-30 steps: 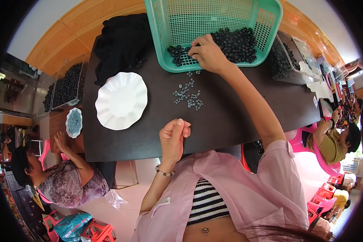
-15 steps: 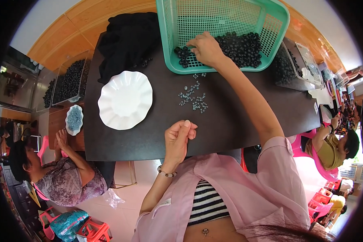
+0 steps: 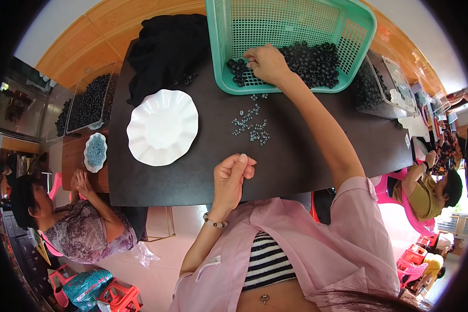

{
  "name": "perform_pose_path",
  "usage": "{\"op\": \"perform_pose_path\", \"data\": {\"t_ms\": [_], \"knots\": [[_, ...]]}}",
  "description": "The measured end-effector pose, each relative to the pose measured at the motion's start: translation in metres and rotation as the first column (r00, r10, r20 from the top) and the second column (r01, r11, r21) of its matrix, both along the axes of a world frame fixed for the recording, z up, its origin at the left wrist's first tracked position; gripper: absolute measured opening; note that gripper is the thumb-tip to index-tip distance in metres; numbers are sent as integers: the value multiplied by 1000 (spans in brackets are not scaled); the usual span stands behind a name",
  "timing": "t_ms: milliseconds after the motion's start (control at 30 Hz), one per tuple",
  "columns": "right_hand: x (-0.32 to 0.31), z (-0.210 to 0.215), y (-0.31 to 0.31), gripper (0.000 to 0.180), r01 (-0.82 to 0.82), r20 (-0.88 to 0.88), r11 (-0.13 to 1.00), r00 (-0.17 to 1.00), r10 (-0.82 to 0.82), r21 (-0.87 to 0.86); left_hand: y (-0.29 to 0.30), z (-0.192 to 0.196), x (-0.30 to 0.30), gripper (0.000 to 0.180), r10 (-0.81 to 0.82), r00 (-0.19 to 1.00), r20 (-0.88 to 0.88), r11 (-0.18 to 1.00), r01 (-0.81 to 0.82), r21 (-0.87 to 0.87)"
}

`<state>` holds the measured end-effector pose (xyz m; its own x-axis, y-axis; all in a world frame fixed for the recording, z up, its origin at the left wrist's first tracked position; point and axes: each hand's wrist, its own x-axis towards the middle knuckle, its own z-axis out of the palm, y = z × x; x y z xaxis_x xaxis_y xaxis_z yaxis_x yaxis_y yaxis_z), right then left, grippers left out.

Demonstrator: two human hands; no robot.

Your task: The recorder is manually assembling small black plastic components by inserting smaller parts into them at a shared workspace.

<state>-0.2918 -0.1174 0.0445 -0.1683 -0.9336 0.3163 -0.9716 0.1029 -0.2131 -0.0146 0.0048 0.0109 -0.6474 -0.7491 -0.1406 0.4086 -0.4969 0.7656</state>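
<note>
My right hand (image 3: 268, 63) reaches into a green plastic mesh basket (image 3: 366, 49). Its thumb and fingers are bent together over a small cluster of round black parts (image 3: 237, 73); whatever is between the fingertips is hidden. A larger heap of the same black parts (image 3: 313, 65) lies to the right of that hand. Close to my body, over the near table edge, my left hand (image 3: 232, 177) is closed, thumb pressed on the curled fingers. I cannot make out what it holds. Between hands and basket, small clear bluish pieces (image 3: 255, 130) lie scattered on the dark table (image 3: 317, 140).
A white wavy-edged plate (image 3: 162, 127) sits at left, below a black cloth (image 3: 166, 52). Clear bins of black parts stand at left (image 3: 91, 104) and right (image 3: 374, 86). A person (image 3: 83, 218) sits at left beside a small dish of bluish pieces (image 3: 95, 152); another person (image 3: 429, 192) sits at right.
The view has shifted slightly. My right hand's fingers have drawn a little closer together over the black parts. My left hand stays closed in the same place.
</note>
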Motion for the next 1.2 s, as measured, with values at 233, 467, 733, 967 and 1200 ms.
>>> {"op": "perform_pose_path", "data": {"t_ms": [233,467,733,967,1200], "knots": [[17,32,58,25,-50,775,990,617,136,-134,0,-1,0,26,32,999,-14,999,-32,15],[68,28,143,23,-81,985,985,65,159,-154,5,19,-3,28,-23,997,78,999,20,39],[99,10,190,22,35,974,981,-118,196,-193,10,23,-13,32,-184,982,-33,964,187,189],[112,1,205,22,75,952,975,-211,222,-211,19,35,-20,32,-218,974,-66,942,227,247],[119,-2,210,20,85,938,966,-231,257,-244,19,26,-18,29,-260,953,-156,913,295,283]]}}
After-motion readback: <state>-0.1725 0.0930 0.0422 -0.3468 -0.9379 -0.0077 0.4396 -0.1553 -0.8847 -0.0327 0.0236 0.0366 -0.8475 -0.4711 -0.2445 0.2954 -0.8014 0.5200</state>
